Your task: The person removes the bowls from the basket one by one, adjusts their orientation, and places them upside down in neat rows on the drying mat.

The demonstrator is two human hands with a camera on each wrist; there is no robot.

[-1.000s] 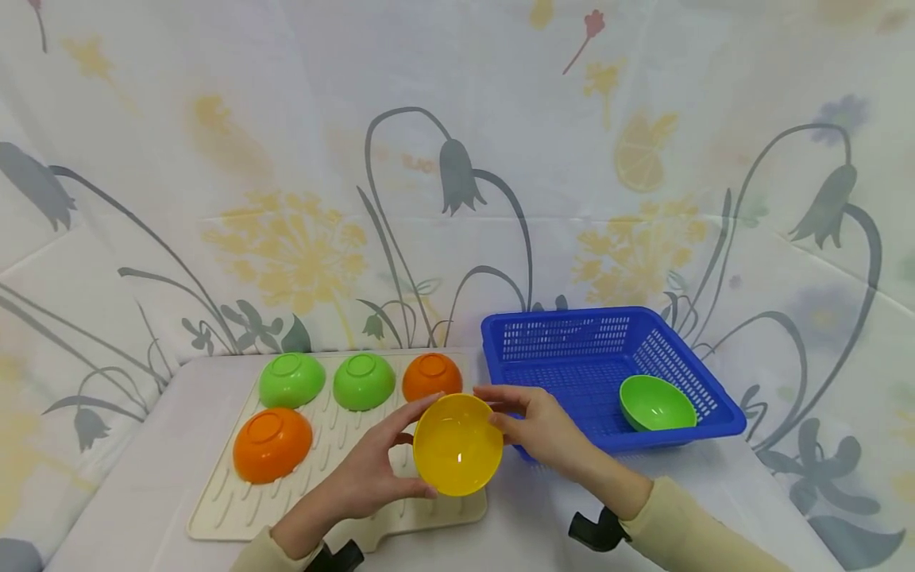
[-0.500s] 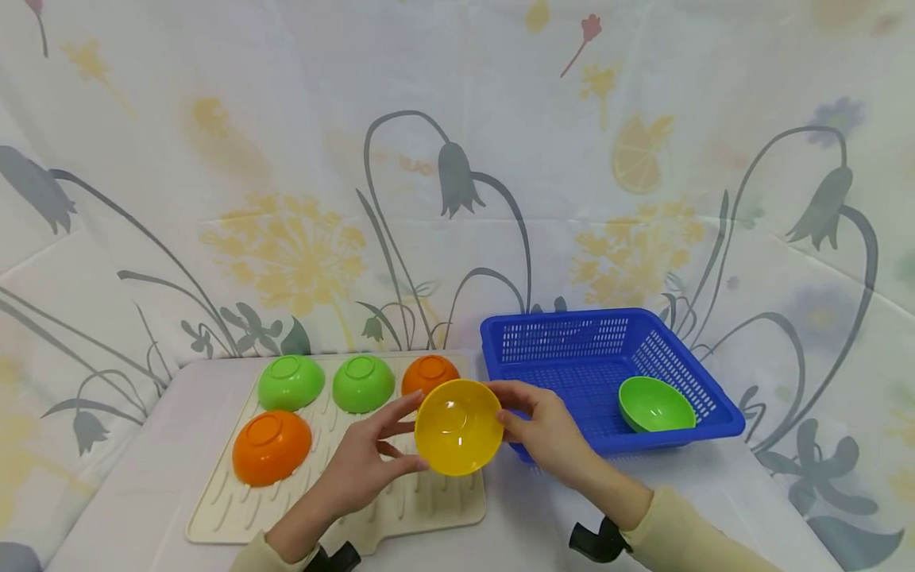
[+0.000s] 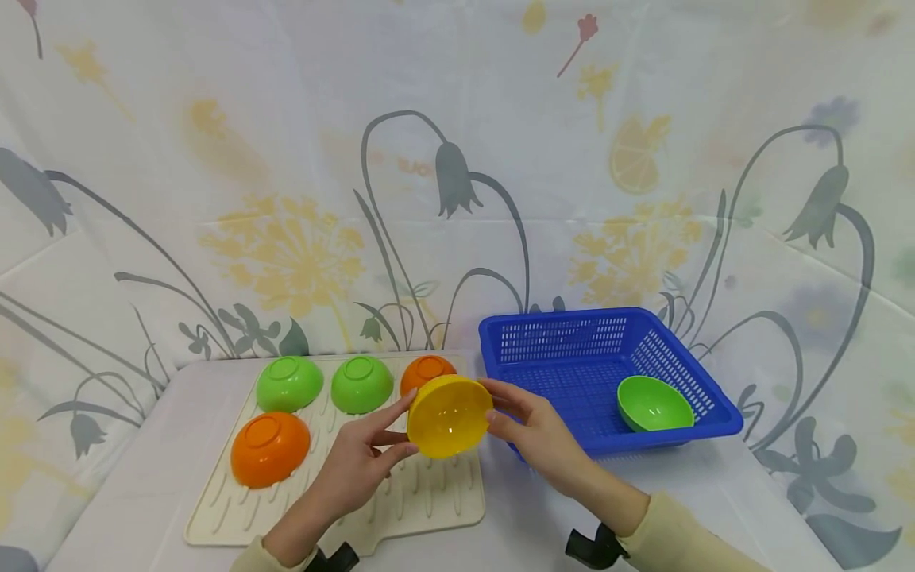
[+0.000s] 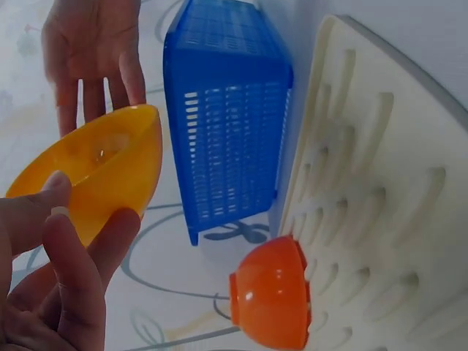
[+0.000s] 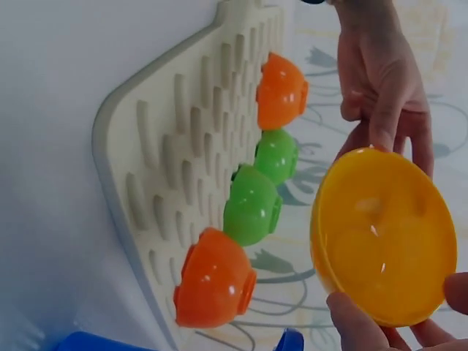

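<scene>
Both hands hold a yellow bowl in the air over the right part of a cream drying mat, overlapping the mat's back right orange bowl in the head view. My left hand grips its left side between thumb and fingers. The right hand has its fingers and thumb at the opposite side of the rim. In the right wrist view, the glossy inside of the yellow bowl shows nothing in it. Its wall is tilted in the left wrist view.
Upside down on the mat sit two green bowls and another orange bowl. To the right stands a blue plastic basket with a green bowl in its right corner. A flower-printed cloth hangs behind the table.
The yellow bowl has risen a little and shifted slightly left, and has tilted so that its outline looks flatter. Both hands have moved with it. The other bowls and basket stay put.
</scene>
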